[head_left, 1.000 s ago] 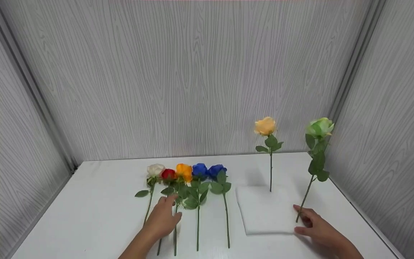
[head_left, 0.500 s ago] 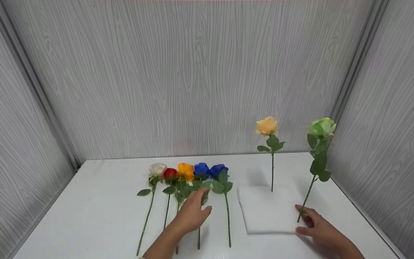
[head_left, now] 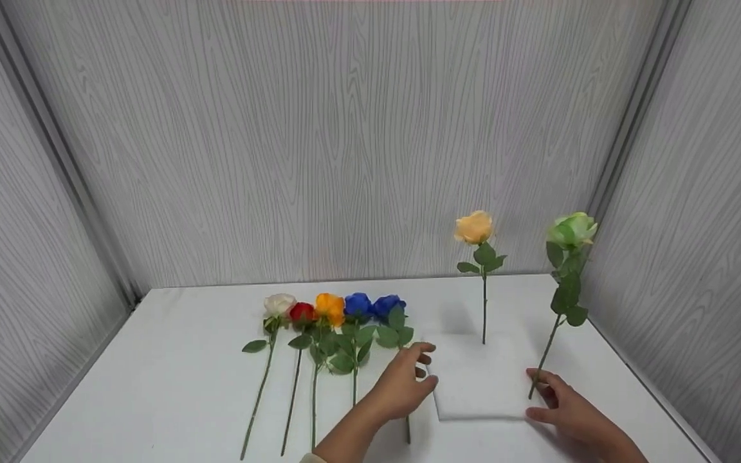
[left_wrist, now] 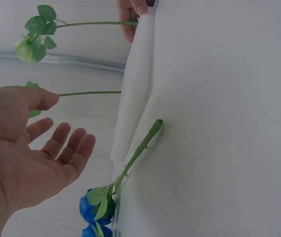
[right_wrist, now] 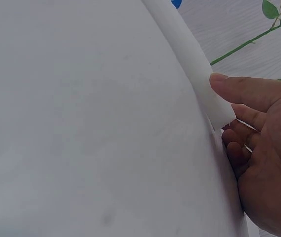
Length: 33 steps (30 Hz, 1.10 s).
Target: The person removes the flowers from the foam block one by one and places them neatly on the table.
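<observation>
My left hand (head_left: 398,388) is above the stem of the rightmost blue rose (head_left: 388,307), near the left edge of a white foam block (head_left: 473,382). Its fingers are loosely bent with nothing between them, as the left wrist view also shows. My right hand (head_left: 567,406) grips the block's right edge. In the right wrist view its thumb (right_wrist: 249,89) presses one face at the corner while the fingers curl behind. A peach rose (head_left: 474,228) stands upright in the block toward the back. Leaning slightly right, a green rose (head_left: 572,230) rises from it beside my right hand.
Left of the block, a white rose (head_left: 279,305), a red rose (head_left: 301,313), an orange rose (head_left: 330,308) and another blue rose (head_left: 357,305) lie in a row on the white table (head_left: 171,379). Grey wood-grain panels (head_left: 345,141) enclose the back and sides.
My left hand has moved right across the lying roses, from near the red and orange ones to the block's left edge. The right hand keeps its hold on the block.
</observation>
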### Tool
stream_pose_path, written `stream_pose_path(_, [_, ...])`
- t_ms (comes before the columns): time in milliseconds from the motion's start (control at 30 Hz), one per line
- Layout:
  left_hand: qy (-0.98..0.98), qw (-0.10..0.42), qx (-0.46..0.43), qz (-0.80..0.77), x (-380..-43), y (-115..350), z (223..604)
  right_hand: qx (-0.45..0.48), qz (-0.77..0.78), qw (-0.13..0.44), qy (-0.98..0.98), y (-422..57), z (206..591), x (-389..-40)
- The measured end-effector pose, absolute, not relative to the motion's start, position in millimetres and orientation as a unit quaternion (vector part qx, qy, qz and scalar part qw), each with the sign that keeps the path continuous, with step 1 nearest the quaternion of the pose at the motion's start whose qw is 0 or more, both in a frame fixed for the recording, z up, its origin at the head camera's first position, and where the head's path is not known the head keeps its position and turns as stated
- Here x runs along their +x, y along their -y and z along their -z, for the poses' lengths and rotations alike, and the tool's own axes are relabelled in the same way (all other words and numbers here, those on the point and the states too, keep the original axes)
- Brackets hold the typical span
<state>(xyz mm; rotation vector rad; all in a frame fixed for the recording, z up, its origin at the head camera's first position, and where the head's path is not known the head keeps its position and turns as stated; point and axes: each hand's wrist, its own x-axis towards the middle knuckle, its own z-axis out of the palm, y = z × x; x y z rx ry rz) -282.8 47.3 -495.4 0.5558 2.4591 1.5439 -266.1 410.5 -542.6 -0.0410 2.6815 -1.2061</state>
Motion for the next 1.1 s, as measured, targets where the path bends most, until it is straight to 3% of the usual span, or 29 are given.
stream_pose_path(533, [-0.775,0.137,0.167,-0.594,-282,-110,511,-0.021,0.398,0.085,-0.913,-411,544,-266])
stream_pose_path(1100, [-0.753,0.135,0.186,-0.616,-284,-163,516,-0.039,0.398,0.065,-0.914,-412,546,-261])
